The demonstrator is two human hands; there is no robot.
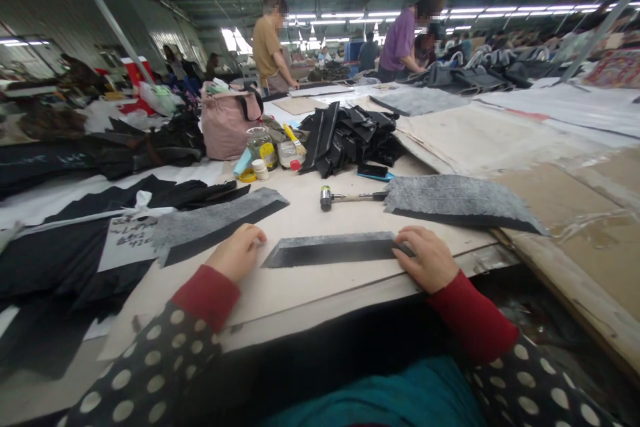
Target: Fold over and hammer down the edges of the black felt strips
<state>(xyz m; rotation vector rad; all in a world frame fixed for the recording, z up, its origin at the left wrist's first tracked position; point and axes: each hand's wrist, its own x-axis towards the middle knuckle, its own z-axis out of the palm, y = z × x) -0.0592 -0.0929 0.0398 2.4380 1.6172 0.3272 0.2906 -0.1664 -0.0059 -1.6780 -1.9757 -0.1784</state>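
The short strip (327, 251) lies flat on the bench (300, 300), straight in front of the person and between the two hands, dark along its near side and grey along its far side, its left end cut on a slant. The right hand (427, 253) pinches the strip's right end, with the thumb on the near side and the fingers on the far side. The left hand (241, 250) is loosely curled, just beside the slanted end and apart from it, with nothing seen in its grip. The step in hand looks like laying the strip straight, and it would probably go best with a light, even hold: the right hand keeping its end level while the left flattens the slanted end, so that the line between dark and grey runs true and no fold creeps in. Too hard a pull from one end alone could skew such a thin-looking piece. The left grey piece (215, 217) reaches close behind the left hand, so the wrist is best kept from dragging it. The hammer (350, 197) lies beyond the strip, its handle end hidden by the right grey piece (455, 197), and the blue brush (375, 172) sits farther back, in front of the black pile (345, 137); both are out of the strip's way.
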